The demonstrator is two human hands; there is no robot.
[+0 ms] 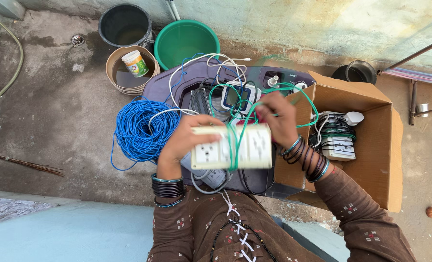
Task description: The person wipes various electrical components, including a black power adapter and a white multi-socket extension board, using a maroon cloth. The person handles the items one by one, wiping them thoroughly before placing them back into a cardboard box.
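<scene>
My left hand grips the left end of a cream-white socket board held level in front of me. A green wire is looped around the board's middle. My right hand is behind the board's right end, pinching the green wire and pulling it up. Both wrists wear dark bangles. Under the hands, on a dark grey surface, lie tangled white, blue and green cables and a small white-blue meter.
A coil of blue wire lies at the left. An open cardboard box at the right holds another socket board with cables. A green tub, a black bucket and a brown bucket with a tin stand behind.
</scene>
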